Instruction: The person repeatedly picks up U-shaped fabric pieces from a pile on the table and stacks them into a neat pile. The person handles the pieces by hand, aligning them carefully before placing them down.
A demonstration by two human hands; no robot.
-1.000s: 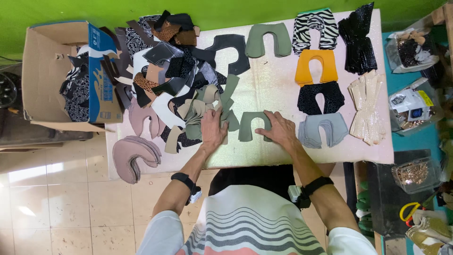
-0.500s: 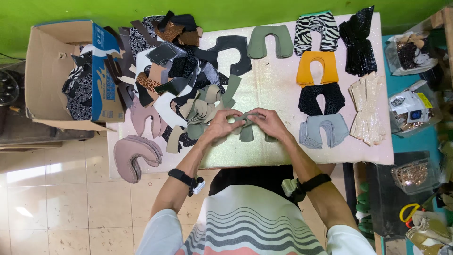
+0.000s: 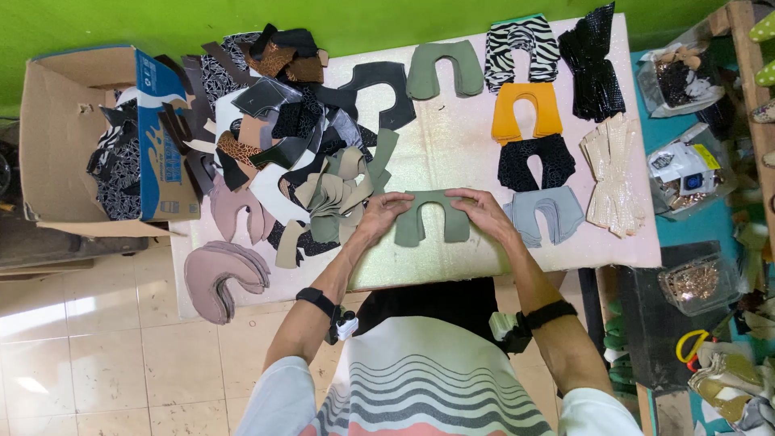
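Two hands rest on the pale table (image 3: 484, 161): the left hand (image 3: 383, 211) and the right hand (image 3: 483, 211), both touching one green U-shaped piece (image 3: 432, 216) near the table's front edge. A second green U-shaped piece (image 3: 442, 71) lies at the table's far edge. On the table's right part sit one zebra-striped stack (image 3: 521, 44), one orange stack (image 3: 526, 111), one black dotted stack (image 3: 535, 161), one grey-blue stack (image 3: 545, 211), one glossy black stack (image 3: 593, 64) and one cream stack (image 3: 612, 173). One cardboard box (image 3: 48, 121) stands left of the table. The mixed heap (image 3: 282, 137) on the table's left holds too many overlapping pieces to count.
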